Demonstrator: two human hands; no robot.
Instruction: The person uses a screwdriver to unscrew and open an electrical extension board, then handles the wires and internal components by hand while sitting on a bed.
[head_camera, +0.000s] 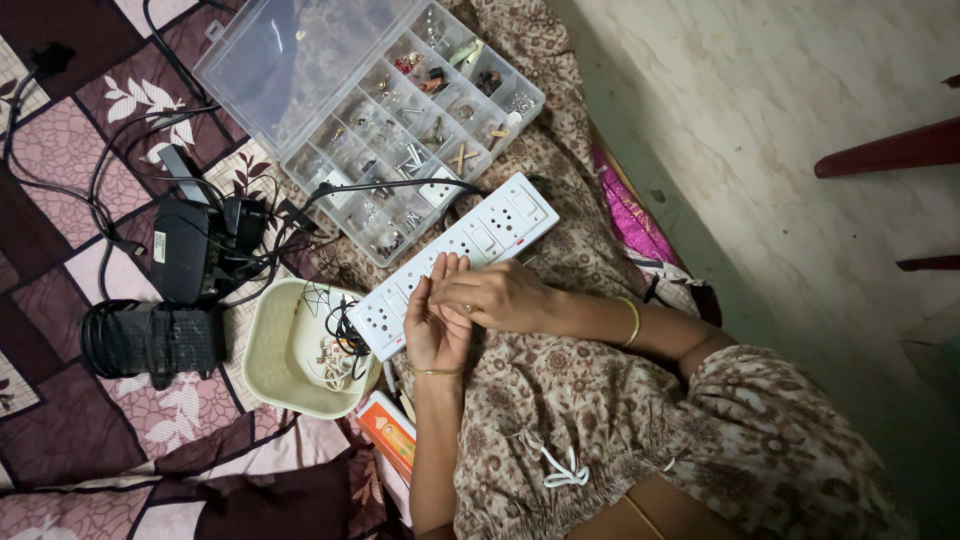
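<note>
My left hand (434, 325) lies palm up with its fingers straight, over the near end of a white power strip (480, 240). My right hand (497, 295) reaches in from the right, a gold bangle on its wrist, and its curled fingertips press into the left palm. Whatever sits between them is too small to see. The strip lies diagonally across my lap, on a brown floral dress (560, 420). A black cable is plugged in near its far end.
A clear compartment box (420, 130) of small metal parts sits beyond the strip with its lid (290, 60) open. A cream tub (275, 350) with wires, black adapters (195, 250) and an orange box (390, 430) lie left on a patchwork quilt (60, 430). Pale floor (800, 150) is right.
</note>
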